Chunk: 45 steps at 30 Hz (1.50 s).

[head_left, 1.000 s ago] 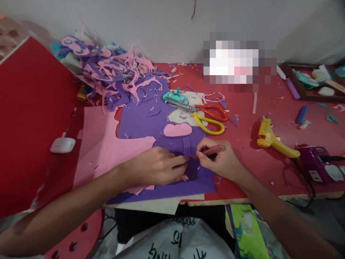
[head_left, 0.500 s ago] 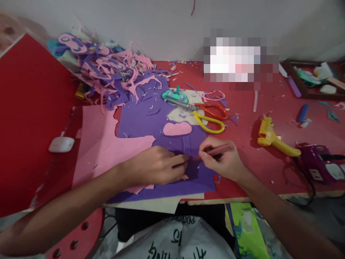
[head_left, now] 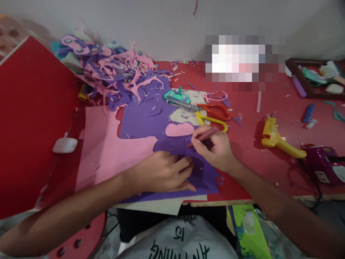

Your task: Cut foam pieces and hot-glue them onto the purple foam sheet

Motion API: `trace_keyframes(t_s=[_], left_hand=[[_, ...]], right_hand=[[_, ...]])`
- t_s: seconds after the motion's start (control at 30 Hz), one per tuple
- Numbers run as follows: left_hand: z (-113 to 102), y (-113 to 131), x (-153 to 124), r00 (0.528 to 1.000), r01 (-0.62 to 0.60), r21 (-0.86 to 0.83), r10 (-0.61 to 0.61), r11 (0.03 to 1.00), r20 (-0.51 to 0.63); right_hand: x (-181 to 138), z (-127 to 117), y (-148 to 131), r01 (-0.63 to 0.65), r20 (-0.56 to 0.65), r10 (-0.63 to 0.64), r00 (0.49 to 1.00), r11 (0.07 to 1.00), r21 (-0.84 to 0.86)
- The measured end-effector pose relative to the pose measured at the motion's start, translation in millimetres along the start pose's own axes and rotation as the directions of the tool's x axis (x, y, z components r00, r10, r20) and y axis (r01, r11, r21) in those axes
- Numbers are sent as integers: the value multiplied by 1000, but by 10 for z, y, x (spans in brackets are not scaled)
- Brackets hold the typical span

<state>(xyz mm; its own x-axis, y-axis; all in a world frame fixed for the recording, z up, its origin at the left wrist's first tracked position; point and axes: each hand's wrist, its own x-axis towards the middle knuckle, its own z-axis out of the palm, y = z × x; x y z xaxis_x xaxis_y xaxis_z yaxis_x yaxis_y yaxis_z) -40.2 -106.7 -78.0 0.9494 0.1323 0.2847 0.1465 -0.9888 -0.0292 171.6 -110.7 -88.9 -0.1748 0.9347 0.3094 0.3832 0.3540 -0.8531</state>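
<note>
My right hand (head_left: 214, 147) is closed round a reddish-brown pen (head_left: 206, 135), its tip down on a purple foam sheet (head_left: 142, 122). Beside the tip lies a small purple strip (head_left: 189, 145), partly covered by my right hand and hard to tell from the sheet. My left hand (head_left: 164, 172) rests on the sheet just below, fingers bent and thumb spread apart, with nothing visible in its grip. Just above the strip sits a pink cloud-shaped piece (head_left: 179, 129) with a purple border. A large cut pink sheet (head_left: 107, 144) lies under my left forearm.
Scissors (head_left: 198, 107) with orange and yellow handles lie beyond, over a teal piece (head_left: 176, 96). A scrap heap (head_left: 113, 68) is at back left. To the right are a yellow glue gun (head_left: 280, 140), a purple power strip (head_left: 326, 163) and a dark tray (head_left: 302, 79). A white case (head_left: 65, 144) is left.
My right hand has moved up and left, bringing the pen tip to the purple strip. My left hand has shifted slightly down and its thumb reaches further out. The view has shifted a little.
</note>
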Motion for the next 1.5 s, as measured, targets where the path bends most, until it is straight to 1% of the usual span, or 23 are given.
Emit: trace_keyframes(t_s=[0.07,0.23,0.37,0.47,0.63,0.77,1.3,1.37,1.5], left_hand=[[-8,26,-1,1000,8,7,-8,1000,-2],[-19,121,18,998,58,24,-58,998,-12],[-31,176,39,998,64,35,-63,997,-9],[-42,180,41,998,59,50,-59,997,14],[-49,172,32,999,36,64,-37,997,15],[-58,178,29,999,29,66,-31,997,26],[-87,192,45,999,38,77,-41,996,35],[-87,192,40,999,39,79,-41,996,35],[-75,199,27,999,40,81,-41,996,17]], right_hand=[[-18,3,25,13,33,-13,999,1000,-5],[-26,-34,4,21,59,-19,998,999,-30],[-22,-55,-22,53,94,-47,994,997,-59],[-18,-62,-28,71,115,-61,992,994,-87],[-24,-59,-14,103,124,-89,988,989,-111],[-40,-57,3,106,140,-88,986,986,-127],[-48,-63,-25,114,233,-88,968,989,-97],[-42,-67,-30,114,218,-92,972,989,-92],[-29,-70,-27,95,117,-82,990,989,-114]])
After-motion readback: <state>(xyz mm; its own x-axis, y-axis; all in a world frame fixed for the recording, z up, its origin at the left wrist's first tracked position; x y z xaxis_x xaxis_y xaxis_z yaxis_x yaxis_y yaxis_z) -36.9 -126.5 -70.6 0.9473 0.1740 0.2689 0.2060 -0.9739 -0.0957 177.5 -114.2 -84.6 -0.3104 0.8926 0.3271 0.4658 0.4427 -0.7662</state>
